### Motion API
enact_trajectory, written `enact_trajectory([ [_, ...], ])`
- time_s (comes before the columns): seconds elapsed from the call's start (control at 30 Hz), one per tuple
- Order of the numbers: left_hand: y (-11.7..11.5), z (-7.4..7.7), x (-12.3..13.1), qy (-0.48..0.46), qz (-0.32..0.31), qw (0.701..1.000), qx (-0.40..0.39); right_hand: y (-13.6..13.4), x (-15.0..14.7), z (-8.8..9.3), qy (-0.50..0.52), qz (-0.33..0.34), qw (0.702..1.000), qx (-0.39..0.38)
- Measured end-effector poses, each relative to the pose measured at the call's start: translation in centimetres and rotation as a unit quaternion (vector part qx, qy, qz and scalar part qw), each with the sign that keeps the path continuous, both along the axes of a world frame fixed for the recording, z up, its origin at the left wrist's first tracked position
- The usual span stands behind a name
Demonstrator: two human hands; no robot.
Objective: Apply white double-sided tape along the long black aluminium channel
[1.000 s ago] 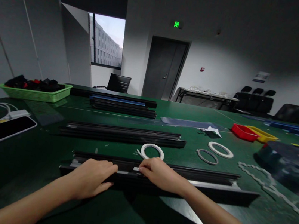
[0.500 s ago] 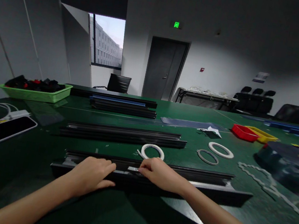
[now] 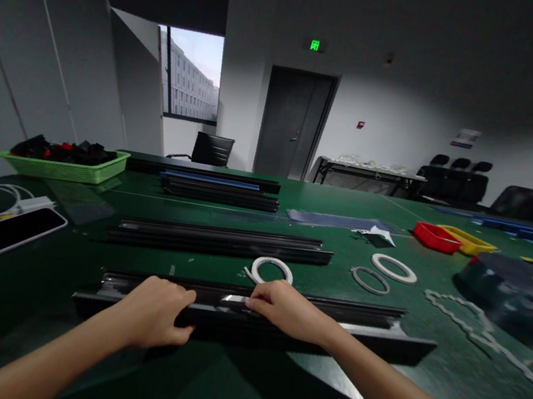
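Observation:
A long black channel-shaped profile lies crosswise on the green table, its pale inner face showing. My left hand grips the near wall left of the middle, fingers over the edge and thumb in front. My right hand reaches into the channel from the right, thumb and index finger pinched on the end of a small white strip. Just behind my right hand lies a white tape roll.
Behind lies another black profile, with a profile stack farther back. At left are a phone and a green basket; at right, two rings, a wavy white strip, and red and yellow trays.
The near black profile has shifted slightly left, and my left hand has moved left with it. My right hand has stayed nearly in place with the white strip at its fingertips.

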State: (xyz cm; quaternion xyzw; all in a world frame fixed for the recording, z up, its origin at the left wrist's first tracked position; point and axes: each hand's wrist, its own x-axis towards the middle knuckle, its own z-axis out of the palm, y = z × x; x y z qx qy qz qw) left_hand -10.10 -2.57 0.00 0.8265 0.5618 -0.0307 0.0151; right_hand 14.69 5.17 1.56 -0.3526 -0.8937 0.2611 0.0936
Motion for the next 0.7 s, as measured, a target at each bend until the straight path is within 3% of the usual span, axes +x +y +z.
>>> enact_trajectory([
  [0.7,0.38,-0.40,-0.57,-0.004,-0.002,1.000,-0.006,-0.10,-0.32,-0.49,0.003,0.002,1.000,-0.014],
])
